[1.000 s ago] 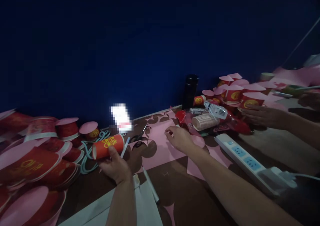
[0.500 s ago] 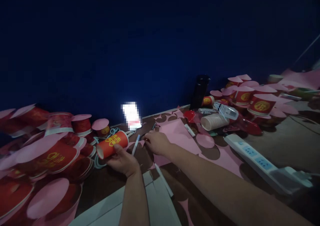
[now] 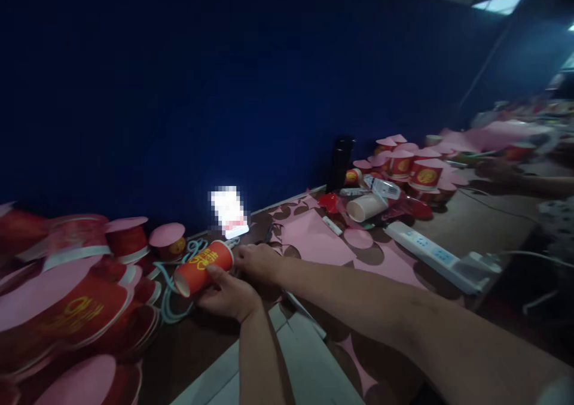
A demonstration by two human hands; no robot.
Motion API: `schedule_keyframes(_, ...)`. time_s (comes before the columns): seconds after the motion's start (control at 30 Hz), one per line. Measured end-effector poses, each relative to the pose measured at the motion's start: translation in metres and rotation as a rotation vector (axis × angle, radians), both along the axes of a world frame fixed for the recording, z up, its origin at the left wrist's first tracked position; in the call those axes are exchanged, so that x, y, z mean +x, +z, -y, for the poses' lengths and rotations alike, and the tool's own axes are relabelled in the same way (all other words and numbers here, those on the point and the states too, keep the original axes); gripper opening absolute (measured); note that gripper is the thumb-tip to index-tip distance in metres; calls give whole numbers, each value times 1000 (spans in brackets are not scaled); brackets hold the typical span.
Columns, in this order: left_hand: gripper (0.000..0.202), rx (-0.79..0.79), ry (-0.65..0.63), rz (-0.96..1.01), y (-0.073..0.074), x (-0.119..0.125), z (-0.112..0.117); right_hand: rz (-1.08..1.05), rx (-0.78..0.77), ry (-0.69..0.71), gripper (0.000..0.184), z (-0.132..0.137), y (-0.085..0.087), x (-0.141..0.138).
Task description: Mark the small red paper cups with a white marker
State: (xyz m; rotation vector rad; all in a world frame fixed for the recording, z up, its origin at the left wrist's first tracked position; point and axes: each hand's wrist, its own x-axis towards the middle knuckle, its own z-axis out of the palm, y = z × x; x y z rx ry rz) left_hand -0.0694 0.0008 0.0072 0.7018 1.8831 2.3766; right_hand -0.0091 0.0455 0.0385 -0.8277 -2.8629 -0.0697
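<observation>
In my left hand (image 3: 231, 294) a red paper cup (image 3: 204, 267) with yellow lettering lies on its side, its open mouth facing left and toward me. My right hand (image 3: 260, 262) is at the far right end of the cup, by its rim, with fingers curled together. Whatever those fingers hold, if anything, is hidden. A loop of pale blue cord (image 3: 173, 297) lies left of the cup. Just behind my hands stands a lit phone screen (image 3: 231, 213), blurred out. A sheet of pink paper (image 3: 314, 237) lies to the right.
Red cups topped with pink discs (image 3: 130, 237) crowd the left side. More lidded red cups (image 3: 426, 174) stand at the right, near a dark bottle (image 3: 341, 163) and stacked paper cups (image 3: 365, 207). A white power strip (image 3: 433, 252) lies nearer. Another person's arm (image 3: 520, 180) shows far right.
My right hand has moved left, from the pink paper to the end of the cup. The white pen beside the cup is no longer visible. The view has turned right.
</observation>
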Motion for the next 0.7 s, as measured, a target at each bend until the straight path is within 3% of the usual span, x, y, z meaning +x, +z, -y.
schedule_keyframes(0.03,51,7,70,6,-2,1,-1,-41,-6,-21,23,2,-1,4)
schedule_keyframes(0.13,45,27,107,-12,-6,3,-5,-192,-54,-164,26,9,-3,28)
schedule_keyframes(0.23,43,44,106,-24,-4,4,-6,-367,-131,-317,27,13,-4,75)
schedule_keyframes(0.37,41,30,132,5,0,5,-7,-586,-274,-684,24,16,-7,147)
schedule_keyframes(0.43,43,57,126,-7,1,6,-8,-633,-322,-800,23,24,-7,166)
schedule_keyframes(0.53,46,120,119,-19,2,7,-9,-606,-397,-684,23,47,-5,164)
schedule_keyframes(0.6,46,120,109,-26,2,9,-9,-457,-441,-588,23,66,-2,151)
schedule_keyframes(0.7,48,75,71,-49,4,13,-6,-210,-432,-566,34,87,0,131)
